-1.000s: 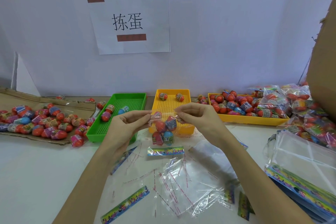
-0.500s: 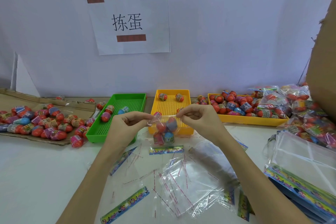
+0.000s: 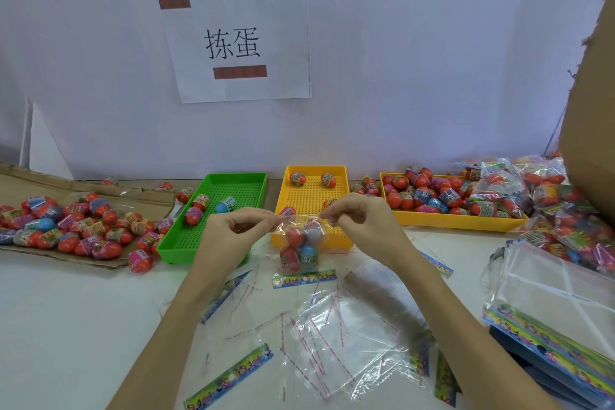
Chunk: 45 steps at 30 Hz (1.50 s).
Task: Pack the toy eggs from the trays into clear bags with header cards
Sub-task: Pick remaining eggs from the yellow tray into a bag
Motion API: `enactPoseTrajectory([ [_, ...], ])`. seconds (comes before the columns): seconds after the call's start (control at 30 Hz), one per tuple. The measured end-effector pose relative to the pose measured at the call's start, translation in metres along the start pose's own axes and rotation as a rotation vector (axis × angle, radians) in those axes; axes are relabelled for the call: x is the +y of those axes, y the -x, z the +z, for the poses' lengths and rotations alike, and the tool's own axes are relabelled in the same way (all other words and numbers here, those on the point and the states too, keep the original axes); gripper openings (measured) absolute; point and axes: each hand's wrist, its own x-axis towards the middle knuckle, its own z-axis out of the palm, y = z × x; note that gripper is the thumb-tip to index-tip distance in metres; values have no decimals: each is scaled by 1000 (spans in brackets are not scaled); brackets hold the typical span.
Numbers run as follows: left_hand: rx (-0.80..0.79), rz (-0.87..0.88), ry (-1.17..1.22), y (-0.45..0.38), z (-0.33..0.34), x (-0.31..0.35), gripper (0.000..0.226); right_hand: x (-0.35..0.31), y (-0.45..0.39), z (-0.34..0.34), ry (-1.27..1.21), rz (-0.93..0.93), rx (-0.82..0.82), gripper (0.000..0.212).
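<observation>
Four toy eggs in one clear bag, top edge pinched between both hands.

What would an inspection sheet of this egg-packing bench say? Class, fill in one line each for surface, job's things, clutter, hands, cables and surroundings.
Surface: white table, partly covered by flattened cardboard at the left.
Job's things: clear bag holding several toy eggs, held up above the table; green tray with three eggs; middle yellow tray with a few; right yellow tray heaped; header card lying below the bag.
Clutter: loose empty bags, peeled tape strips, egg pile on the cardboard, packed bags at the right.
Hands: left hand and right hand pinch the bag's top edge.
Cables: nothing seen.
Surroundings: white wall with paper sign; cardboard box at the right.
</observation>
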Motion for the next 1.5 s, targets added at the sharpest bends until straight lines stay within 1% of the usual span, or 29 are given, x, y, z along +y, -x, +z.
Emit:
enactPoseTrajectory([
  [0.07,11,13,-1,-1,2,-2,10,0,0,2,-33,28,14,28],
  [0.17,15,26,24,-3,4,-3,15,0,1,7,-79,44,31,6],
  [0.2,16,25,34,-3,4,-3,15,1,1,8,-79,44,12,6],
  [0.3,17,13,49,-4,3,-5,16,1,1,10,-71,56,-38,10],
  [0.5,5,15,43,-4,4,-6,19,-4,1,13,-85,55,-20,18],
  [0.63,59,-24,158,-3,9,-5,22,-7,2,18,-136,61,16,21],
  [0.73,93,-63,253,-3,15,-3,33,-8,2,21,-138,42,54,22],
  [0.8,100,-73,298,-3,17,-2,39,-8,3,21,-140,18,77,23],
  [0.87,85,-105,317,-3,16,0,40,-7,3,20,-166,18,82,25],
  [1.0,27,-119,182,-1,17,2,36,-5,3,19,-169,32,55,28],
  [1.1,-38,-69,-1,1,19,-1,15,-4,5,20,-161,34,53,28],
  [1.13,-39,-58,-46,1,19,-2,14,-4,5,20,-171,39,59,26],
  [1.2,-17,-64,-57,0,19,-4,14,-3,3,20,-206,61,69,21],
  [1.33,53,-98,84,-2,15,-4,13,-2,3,16,-245,110,-25,22],
  [1.4,78,-131,200,-4,14,-1,15,-2,4,16,-265,111,-55,13],
  [1.5,84,-186,388,-4,12,4,15,-3,4,16,-361,120,-31,5],
])
